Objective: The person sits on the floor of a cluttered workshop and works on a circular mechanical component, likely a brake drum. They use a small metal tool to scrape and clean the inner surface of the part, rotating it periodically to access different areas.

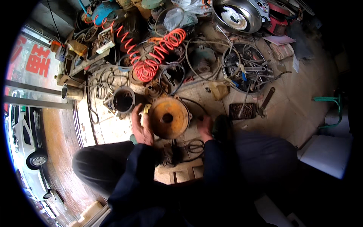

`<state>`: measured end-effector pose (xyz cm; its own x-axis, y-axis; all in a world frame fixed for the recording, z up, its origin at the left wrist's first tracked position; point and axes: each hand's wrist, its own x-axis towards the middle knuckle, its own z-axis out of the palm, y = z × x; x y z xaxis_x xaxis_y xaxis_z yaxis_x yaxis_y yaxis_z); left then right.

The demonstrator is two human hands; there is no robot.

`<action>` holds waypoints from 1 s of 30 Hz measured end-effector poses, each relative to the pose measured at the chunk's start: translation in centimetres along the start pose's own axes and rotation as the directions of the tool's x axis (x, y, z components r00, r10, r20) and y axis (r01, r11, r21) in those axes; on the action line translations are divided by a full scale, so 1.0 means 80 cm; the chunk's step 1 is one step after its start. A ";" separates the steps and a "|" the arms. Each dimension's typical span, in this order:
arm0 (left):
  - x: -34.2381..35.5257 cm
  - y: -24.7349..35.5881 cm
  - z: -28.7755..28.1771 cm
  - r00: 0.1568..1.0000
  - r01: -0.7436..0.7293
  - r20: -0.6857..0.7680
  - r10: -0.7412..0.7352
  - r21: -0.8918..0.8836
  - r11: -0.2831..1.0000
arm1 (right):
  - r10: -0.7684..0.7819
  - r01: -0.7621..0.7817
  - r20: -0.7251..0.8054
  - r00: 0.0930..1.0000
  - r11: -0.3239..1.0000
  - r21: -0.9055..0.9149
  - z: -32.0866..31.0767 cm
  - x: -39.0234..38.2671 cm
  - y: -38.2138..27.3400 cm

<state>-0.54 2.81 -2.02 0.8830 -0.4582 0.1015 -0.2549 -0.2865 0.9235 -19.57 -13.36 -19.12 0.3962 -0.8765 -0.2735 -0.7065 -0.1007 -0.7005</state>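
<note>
My left hand [140,130] grips the left side of a round, rust-orange metal housing [172,126] with a hole in its centre; a small yellow piece [146,110] shows by my fingers. My right hand [205,126] is to the right of the housing with curled, blurred fingers, beside a black cable [191,102]; what it holds is unclear. Behind the housing sits a small rusty fitting [154,90], and a grey hollow cylinder [123,102] is to its left. A dark object [168,153] with looped cable lies between my knees.
A red coiled hose [145,70], a round tub of tools [244,66], a metal tray of small parts [242,111], a wrench [266,102], a steel basin [240,19] and a green metal frame [327,98] surround the work. A glass door [38,60] stands at left, a white car [28,136] outside.
</note>
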 end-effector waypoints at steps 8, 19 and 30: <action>0.000 0.023 0.037 0.991 -0.133 0.064 0.118 0.373 0.918 | -0.193 0.219 0.205 0.960 0.969 -0.115 0.074 0.055 0.014; -0.002 0.031 0.045 0.991 -0.127 0.109 0.079 0.558 0.820 | -0.264 0.305 0.167 0.950 0.903 -0.302 0.117 0.068 0.050; 0.002 0.024 0.035 0.978 -0.210 0.105 0.182 0.513 0.832 | -0.024 0.001 0.122 0.992 0.983 0.183 0.000 -0.007 -0.034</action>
<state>-2.01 -0.19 -1.24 0.7756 -0.5884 0.2283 -0.5996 -0.5741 0.5576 -17.92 -12.61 -17.07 0.4814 -0.8099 -0.3352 -0.5871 -0.0139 -0.8094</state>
